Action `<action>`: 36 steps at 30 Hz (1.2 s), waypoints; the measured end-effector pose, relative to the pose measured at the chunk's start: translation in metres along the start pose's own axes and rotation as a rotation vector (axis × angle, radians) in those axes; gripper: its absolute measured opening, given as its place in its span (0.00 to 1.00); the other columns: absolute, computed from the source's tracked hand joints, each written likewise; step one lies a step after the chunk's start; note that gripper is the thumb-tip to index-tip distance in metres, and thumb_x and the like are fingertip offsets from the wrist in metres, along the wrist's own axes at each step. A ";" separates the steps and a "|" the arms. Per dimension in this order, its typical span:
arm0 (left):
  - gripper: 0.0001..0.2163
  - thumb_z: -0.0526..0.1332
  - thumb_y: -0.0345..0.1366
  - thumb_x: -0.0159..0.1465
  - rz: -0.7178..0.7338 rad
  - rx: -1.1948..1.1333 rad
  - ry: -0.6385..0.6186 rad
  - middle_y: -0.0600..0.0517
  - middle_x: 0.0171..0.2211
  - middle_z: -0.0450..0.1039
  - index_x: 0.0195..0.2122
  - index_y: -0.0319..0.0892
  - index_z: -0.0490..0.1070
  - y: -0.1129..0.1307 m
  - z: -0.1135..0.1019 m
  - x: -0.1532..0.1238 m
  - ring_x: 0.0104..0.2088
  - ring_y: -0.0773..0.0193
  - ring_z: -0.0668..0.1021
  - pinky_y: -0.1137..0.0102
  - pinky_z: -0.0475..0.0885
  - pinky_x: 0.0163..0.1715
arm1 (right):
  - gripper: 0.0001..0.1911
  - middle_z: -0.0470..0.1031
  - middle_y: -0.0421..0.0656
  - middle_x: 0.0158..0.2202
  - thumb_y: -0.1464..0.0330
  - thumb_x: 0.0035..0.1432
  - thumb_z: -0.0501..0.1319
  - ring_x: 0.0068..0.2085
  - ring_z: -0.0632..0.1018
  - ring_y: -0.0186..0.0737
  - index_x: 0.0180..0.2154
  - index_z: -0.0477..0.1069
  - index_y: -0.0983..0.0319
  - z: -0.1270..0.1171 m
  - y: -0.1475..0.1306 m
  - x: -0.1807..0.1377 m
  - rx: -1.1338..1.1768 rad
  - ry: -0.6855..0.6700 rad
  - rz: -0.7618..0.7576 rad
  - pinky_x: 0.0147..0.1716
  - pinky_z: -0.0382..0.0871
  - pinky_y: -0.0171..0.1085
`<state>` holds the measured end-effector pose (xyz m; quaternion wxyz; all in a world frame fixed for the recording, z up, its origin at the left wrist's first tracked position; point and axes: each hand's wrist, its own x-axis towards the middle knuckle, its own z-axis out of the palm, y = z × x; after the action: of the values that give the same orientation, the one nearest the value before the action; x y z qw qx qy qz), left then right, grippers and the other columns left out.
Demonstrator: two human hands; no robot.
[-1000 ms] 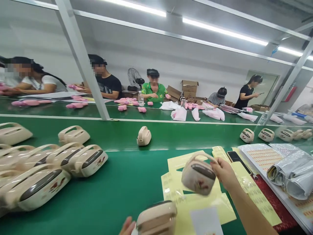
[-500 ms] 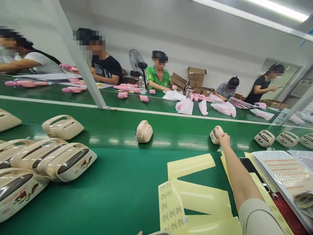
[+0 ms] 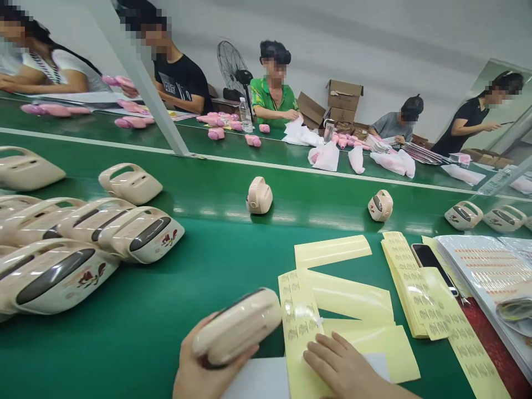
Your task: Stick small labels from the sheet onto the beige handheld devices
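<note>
The left hand (image 3: 193,363) wraps its fingers around a cream housing (image 3: 239,327), seemingly supporting it. At right, the right hand (image 3: 336,363), fingers slightly spread, apparently steadies a label sheet (image 3: 296,332).

Factory workshop: co-workers (image 3: 269,102) along green benches (image 3: 166,316), many beige casings (image 3: 143,235).
</note>
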<state>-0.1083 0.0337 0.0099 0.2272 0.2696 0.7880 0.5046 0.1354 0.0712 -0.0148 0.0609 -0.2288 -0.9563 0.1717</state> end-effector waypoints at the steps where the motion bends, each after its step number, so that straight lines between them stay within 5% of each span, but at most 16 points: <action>1: 0.34 0.68 0.47 0.37 -0.019 0.029 0.034 0.48 0.43 0.71 0.46 0.46 0.62 0.006 0.000 0.008 0.43 0.42 0.75 0.52 0.74 0.39 | 0.30 0.64 0.50 0.58 0.57 0.60 0.54 0.58 0.65 0.51 0.60 0.55 0.64 0.011 -0.003 -0.002 -0.034 -0.014 0.020 0.55 0.62 0.49; 5: 0.34 0.67 0.47 0.40 -0.002 0.126 0.064 0.46 0.46 0.69 0.48 0.44 0.59 0.017 -0.002 0.041 0.44 0.42 0.75 0.52 0.73 0.42 | 0.28 0.56 0.46 0.62 0.65 0.61 0.52 0.62 0.57 0.48 0.61 0.52 0.66 0.019 0.002 0.007 -0.105 0.060 0.224 0.59 0.56 0.49; 12: 0.37 0.64 0.50 0.42 0.104 0.190 0.008 0.36 0.45 0.68 0.50 0.36 0.56 0.014 -0.006 0.078 0.45 0.38 0.74 0.47 0.70 0.42 | 0.27 0.59 0.54 0.60 0.67 0.59 0.53 0.61 0.59 0.55 0.58 0.57 0.71 0.004 0.017 0.032 -0.153 0.127 0.379 0.57 0.57 0.56; 15: 0.38 0.63 0.50 0.45 0.236 0.230 0.066 0.31 0.52 0.63 0.53 0.33 0.55 0.005 -0.009 0.070 0.53 0.34 0.67 0.43 0.63 0.49 | 0.24 0.62 0.54 0.58 0.66 0.60 0.51 0.60 0.61 0.55 0.57 0.59 0.69 0.001 0.025 0.035 -0.165 0.234 0.420 0.57 0.58 0.56; 19: 0.30 0.58 0.42 0.57 0.581 0.252 0.107 0.34 0.58 0.57 0.57 0.37 0.49 -0.021 -0.003 0.029 0.63 0.50 0.55 0.53 0.53 0.59 | 0.22 0.65 0.55 0.56 0.67 0.61 0.47 0.59 0.62 0.56 0.56 0.60 0.68 0.000 0.036 0.040 -0.166 0.317 0.456 0.56 0.58 0.57; 20: 0.26 0.56 0.40 0.59 0.825 0.287 -0.014 0.37 0.56 0.61 0.57 0.41 0.50 -0.027 0.000 0.017 0.61 0.51 0.58 0.52 0.55 0.58 | 0.22 0.66 0.55 0.56 0.68 0.61 0.47 0.59 0.63 0.57 0.55 0.60 0.68 0.000 0.040 0.041 -0.165 0.339 0.469 0.56 0.58 0.57; 22: 0.33 0.62 0.42 0.55 1.168 0.454 -0.461 0.40 0.58 0.61 0.59 0.47 0.50 -0.035 0.010 -0.004 0.61 0.47 0.59 0.49 0.58 0.56 | 0.21 0.66 0.56 0.55 0.69 0.61 0.45 0.58 0.63 0.57 0.55 0.60 0.68 -0.003 0.046 0.041 -0.164 0.391 0.504 0.55 0.58 0.58; 24: 0.46 0.68 0.48 0.44 1.160 0.667 -0.800 0.37 0.62 0.54 0.61 0.43 0.48 -0.035 0.018 -0.018 0.61 0.42 0.56 0.45 0.57 0.55 | 0.21 0.65 0.57 0.56 0.69 0.61 0.44 0.59 0.63 0.57 0.54 0.59 0.67 -0.009 0.048 0.032 -0.165 0.455 0.549 0.54 0.59 0.58; 26: 0.52 0.70 0.51 0.38 1.047 0.808 -0.919 0.34 0.63 0.50 0.62 0.39 0.48 -0.033 0.023 -0.025 0.62 0.42 0.55 0.46 0.56 0.56 | 0.21 0.67 0.57 0.54 0.67 0.62 0.43 0.57 0.66 0.55 0.54 0.59 0.66 -0.016 0.045 0.012 -0.174 0.525 0.598 0.52 0.62 0.55; 29: 0.50 0.70 0.50 0.38 1.059 0.859 -0.826 0.36 0.61 0.55 0.61 0.40 0.51 -0.040 0.021 -0.031 0.60 0.45 0.60 0.50 0.59 0.56 | 0.19 0.74 0.53 0.40 0.63 0.63 0.43 0.42 0.76 0.49 0.50 0.61 0.64 -0.020 0.026 -0.036 -0.099 0.609 0.746 0.40 0.72 0.47; 32: 0.46 0.70 0.46 0.40 1.210 0.814 -0.614 0.38 0.57 0.64 0.60 0.41 0.55 -0.062 0.015 -0.034 0.55 0.44 0.67 0.54 0.65 0.52 | 0.18 0.71 0.42 0.27 0.59 0.60 0.48 0.28 0.75 0.42 0.46 0.63 0.63 -0.009 0.000 -0.076 0.251 0.571 0.973 0.30 0.71 0.40; 36: 0.38 0.65 0.42 0.50 1.425 0.698 -0.381 0.40 0.49 0.73 0.60 0.38 0.53 -0.079 0.007 -0.035 0.48 0.47 0.74 0.59 0.70 0.48 | 0.25 0.69 0.38 0.26 0.62 0.53 0.57 0.27 0.72 0.38 0.52 0.59 0.63 0.011 -0.026 -0.091 0.677 0.473 0.936 0.30 0.68 0.36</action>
<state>-0.0926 -0.0119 -0.0621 -0.1152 0.8426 0.4871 0.1989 0.2031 0.0042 -0.0187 0.2586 -0.6233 -0.6078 0.4185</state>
